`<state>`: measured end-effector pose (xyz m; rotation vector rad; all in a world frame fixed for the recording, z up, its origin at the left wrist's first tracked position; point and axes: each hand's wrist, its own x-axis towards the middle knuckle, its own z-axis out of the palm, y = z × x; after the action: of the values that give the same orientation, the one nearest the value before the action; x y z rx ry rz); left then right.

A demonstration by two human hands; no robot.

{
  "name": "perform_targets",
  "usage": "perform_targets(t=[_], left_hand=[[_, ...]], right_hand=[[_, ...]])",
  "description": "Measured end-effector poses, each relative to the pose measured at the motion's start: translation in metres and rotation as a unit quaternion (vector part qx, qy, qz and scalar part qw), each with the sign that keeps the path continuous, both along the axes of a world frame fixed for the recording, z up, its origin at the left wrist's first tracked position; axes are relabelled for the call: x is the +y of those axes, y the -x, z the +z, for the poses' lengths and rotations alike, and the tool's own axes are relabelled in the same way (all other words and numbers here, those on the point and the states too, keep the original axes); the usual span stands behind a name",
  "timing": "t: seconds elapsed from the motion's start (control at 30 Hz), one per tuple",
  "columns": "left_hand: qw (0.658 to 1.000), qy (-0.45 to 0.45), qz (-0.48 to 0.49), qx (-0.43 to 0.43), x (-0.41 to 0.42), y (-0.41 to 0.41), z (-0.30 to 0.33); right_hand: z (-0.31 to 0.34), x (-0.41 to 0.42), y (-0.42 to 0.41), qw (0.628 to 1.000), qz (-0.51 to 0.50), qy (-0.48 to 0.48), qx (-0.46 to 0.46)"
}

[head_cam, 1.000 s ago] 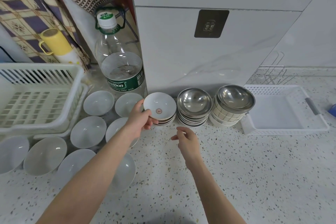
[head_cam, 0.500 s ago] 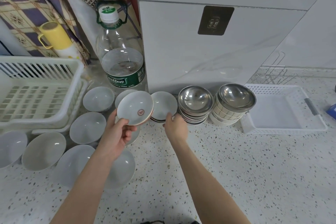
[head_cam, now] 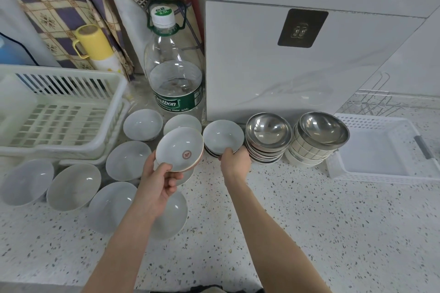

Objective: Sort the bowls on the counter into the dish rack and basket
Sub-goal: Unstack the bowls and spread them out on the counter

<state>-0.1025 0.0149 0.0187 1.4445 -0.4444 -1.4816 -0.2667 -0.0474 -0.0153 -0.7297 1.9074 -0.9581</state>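
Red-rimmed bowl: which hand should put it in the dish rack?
Left. The left hand already grips the red-rimmed bowl, and the dish rack is on its side. The right hand is busy gripping another bowl.

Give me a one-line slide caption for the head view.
Left hand holds a red-marked bowl while right hand grips the next bowl on the stack.

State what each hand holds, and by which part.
Left hand holds the small red-marked dish by its near rim. Right hand has its grip on the near rim of the next dish atop its stack.
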Motion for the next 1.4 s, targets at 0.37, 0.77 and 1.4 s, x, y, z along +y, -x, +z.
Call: perform_targets(t=[0.37,0.77,1.4], left_hand=[[0.999,0.015,0.021,0.021,0.015,-0.013,0.006],[0.999,0.032,0.032,0.023,0.039,-0.023,0.001],[0.999,-0.006,0.033,0.003,0.072,-0.025,-0.013]], right_hand=[[0.006,0.018,-0.012,0.988,-0.068,0.103,-0.091],[0.025,0.086,0.029,0.977,0.011,0.169,-0.126],[-0.025,0.117,0.033,0.99,0.131,0.035,-0.025]])
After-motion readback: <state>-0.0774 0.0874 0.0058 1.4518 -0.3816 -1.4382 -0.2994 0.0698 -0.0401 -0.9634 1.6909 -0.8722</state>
